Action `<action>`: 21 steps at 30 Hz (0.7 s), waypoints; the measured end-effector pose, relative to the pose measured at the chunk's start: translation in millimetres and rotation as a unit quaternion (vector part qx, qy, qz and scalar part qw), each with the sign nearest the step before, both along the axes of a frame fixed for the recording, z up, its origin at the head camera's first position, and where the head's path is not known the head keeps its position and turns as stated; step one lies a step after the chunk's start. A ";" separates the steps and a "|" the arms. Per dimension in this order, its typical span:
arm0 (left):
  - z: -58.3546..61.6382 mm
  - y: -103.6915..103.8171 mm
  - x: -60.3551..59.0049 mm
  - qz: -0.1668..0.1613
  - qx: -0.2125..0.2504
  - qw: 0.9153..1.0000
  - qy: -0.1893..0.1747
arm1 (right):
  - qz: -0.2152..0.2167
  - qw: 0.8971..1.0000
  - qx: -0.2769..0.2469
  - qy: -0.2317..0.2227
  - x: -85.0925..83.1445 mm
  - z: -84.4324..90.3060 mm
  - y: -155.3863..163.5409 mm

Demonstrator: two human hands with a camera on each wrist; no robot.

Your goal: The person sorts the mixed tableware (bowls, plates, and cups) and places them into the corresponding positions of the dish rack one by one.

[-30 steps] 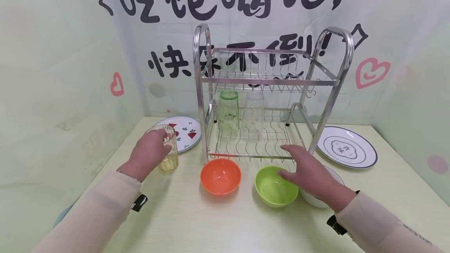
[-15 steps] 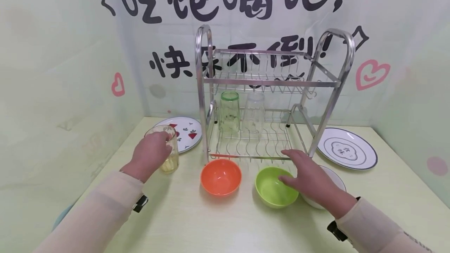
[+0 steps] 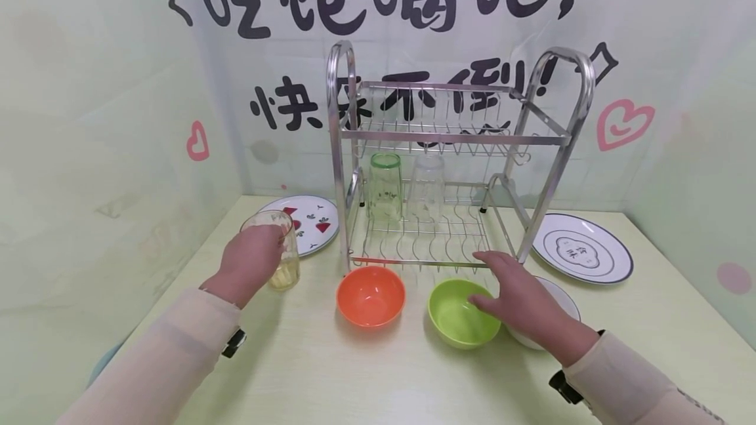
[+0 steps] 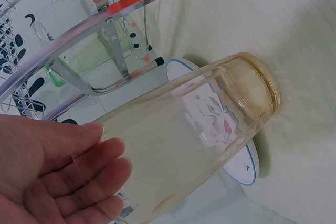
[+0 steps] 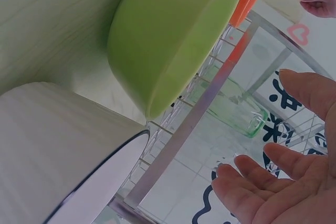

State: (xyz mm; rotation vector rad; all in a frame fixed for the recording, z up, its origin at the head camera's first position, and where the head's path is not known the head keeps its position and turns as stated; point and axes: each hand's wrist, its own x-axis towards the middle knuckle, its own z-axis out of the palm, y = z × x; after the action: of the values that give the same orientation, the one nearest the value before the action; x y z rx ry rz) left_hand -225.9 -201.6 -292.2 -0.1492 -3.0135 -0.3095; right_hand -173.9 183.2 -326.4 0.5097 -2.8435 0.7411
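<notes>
**On the table before the rack: two glasses racked, third glass in hand, bowls and plates still out**

On the lower tier of the dish rack point(image 3: 413, 241), a green glass point(image 3: 384, 187) and a clear glass point(image 3: 425, 187) stand upside down, side by side. Upper tier holds nothing visible. Judged from this layout, stowing has started but is far from done.

Left hand point(image 3: 251, 262) grips the yellow glass point(image 3: 282, 249), fingers wrapped round its side; the left wrist view confirms fingers point(image 4: 79, 174) on the wall of the glass. The glass stands upright, left of the rack, just in front of the strawberry plate point(image 3: 310, 215). Whether its base rests on the table point(image 3: 378, 372) or is slightly lifted cannot be told.

Right hand point(image 3: 520, 294) is open, fingers straight and relaxed, holding nothing. It hovers over the right rim of the green bowl point(image 3: 461, 313) and partly covers the white bowl point(image 3: 552, 320) behind it. Contact with either bowl cannot be confirmed.

Left outside the rack, as seen: yellow glass, orange bowl point(image 3: 371, 296), green bowl, white bowl, strawberry plate, and the cloud-print plate point(image 3: 581, 256) to the rack's right.
</notes>
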 end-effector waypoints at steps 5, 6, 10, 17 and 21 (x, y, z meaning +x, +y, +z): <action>0.9 -1.6 2.6 -0.005 -0.002 1.000 0.008 | 0.002 1.000 -0.004 0.000 0.4 0.4 -0.3; 1.3 -1.6 3.0 -0.006 -0.004 1.000 0.008 | 0.001 1.000 -0.005 -0.001 0.6 0.7 -0.3; 2.9 -1.1 4.4 -0.009 -0.012 1.000 0.001 | 0.001 1.000 -0.007 -0.002 0.9 1.0 -0.2; 1.9 -3.2 8.2 -0.016 -0.011 1.000 0.014 | 0.006 1.000 -0.014 -0.004 0.8 0.1 0.4; 0.3 -5.3 9.3 -0.013 -0.012 1.000 0.023 | 0.005 1.000 -0.013 -0.002 0.6 -0.1 0.8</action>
State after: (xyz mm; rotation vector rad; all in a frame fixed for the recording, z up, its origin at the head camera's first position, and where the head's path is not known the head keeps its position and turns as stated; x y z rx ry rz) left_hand -216.6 -206.9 -291.9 -0.1965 -2.9721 -0.2677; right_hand -173.3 184.0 -326.5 0.5197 -2.8331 0.7816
